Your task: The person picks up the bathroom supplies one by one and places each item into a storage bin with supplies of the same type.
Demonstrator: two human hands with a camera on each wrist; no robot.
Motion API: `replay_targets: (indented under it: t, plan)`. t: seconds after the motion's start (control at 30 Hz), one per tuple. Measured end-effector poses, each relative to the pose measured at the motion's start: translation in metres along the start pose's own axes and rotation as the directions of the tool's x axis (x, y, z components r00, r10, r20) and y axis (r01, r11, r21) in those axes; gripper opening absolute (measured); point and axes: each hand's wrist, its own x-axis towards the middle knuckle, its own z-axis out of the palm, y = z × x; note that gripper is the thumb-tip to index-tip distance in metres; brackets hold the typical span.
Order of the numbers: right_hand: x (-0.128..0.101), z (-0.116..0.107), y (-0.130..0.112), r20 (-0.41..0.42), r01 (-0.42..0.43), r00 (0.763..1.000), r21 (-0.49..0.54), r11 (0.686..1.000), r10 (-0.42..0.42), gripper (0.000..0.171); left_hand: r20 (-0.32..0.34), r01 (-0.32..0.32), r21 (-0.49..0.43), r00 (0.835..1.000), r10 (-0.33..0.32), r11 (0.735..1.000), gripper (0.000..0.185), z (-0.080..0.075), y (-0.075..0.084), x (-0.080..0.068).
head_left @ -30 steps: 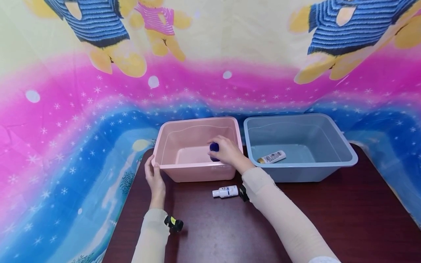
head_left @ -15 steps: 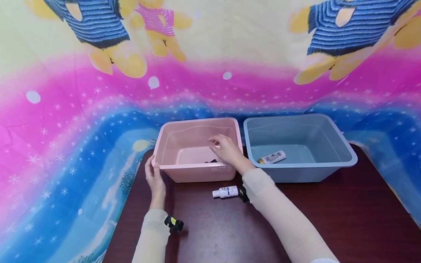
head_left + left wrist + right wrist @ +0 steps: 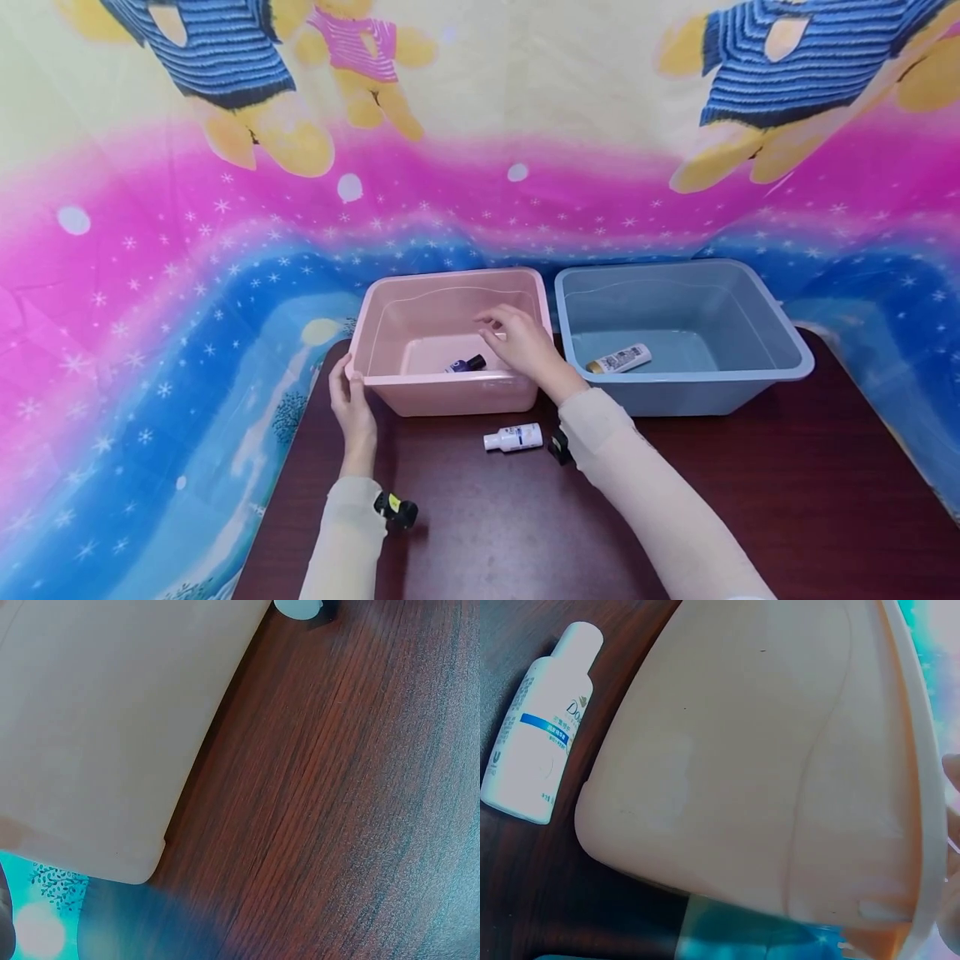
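Where pink tub (image 3: 420, 287) sits: purple bottle (image 3: 467, 364) inside

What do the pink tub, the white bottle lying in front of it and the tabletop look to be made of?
Pink tub: apparently moulded plastic, smooth and semi-gloss, with a rolled rim and rounded corners. White bottle: likely plastic, smooth and matte, with blue lettering on its side; whether that is printed on or a label is unclear. Tabletop: dark reddish wood grain with a slight sheen; solid wood, veneer or laminate cannot be told.

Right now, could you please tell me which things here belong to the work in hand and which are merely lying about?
In hand:
pink plastic tub
small dark purple bottle
right hand
left hand

Lying about:
blue-grey plastic tub
orange-capped bottle
small white bottle
dark wooden table
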Motion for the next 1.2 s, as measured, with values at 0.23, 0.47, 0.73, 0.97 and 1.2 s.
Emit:
replay_targets:
  t: [0.23,0.47,0.73,0.97,1.2]
  plan:
    - [-0.007,-0.01,-0.007,-0.033,-0.009,0.999,-0.005,1.0,0.008,0.028,0.004,0.0,-0.018,1.0,0.001,1.0,0.041,0.002,0.0,0.0]
    - [-0.012,-0.015,-0.007,-0.063,0.012,0.998,0.015,1.0,-0.011,0.027,0.0,-0.018,-0.058,1.0,0.018,0.998,0.039,0.004,-0.001,0.0]
    - [-0.018,-0.019,-0.005,-0.134,0.054,0.99,0.036,0.998,-0.048,0.025,0.003,-0.016,-0.078,1.0,0.016,0.997,0.037,0.003,-0.002,0.001]
    - [-0.026,-0.02,-0.008,-0.194,0.101,0.977,0.078,0.992,-0.084,0.024,0.012,-0.016,-0.069,1.0,0.017,0.997,0.038,0.003,-0.001,0.001]
    - [-0.035,-0.022,-0.013,-0.216,0.109,0.973,0.105,0.988,-0.085,0.023,0.005,-0.021,-0.051,1.0,0.021,0.998,0.039,0.003,-0.001,0.001]
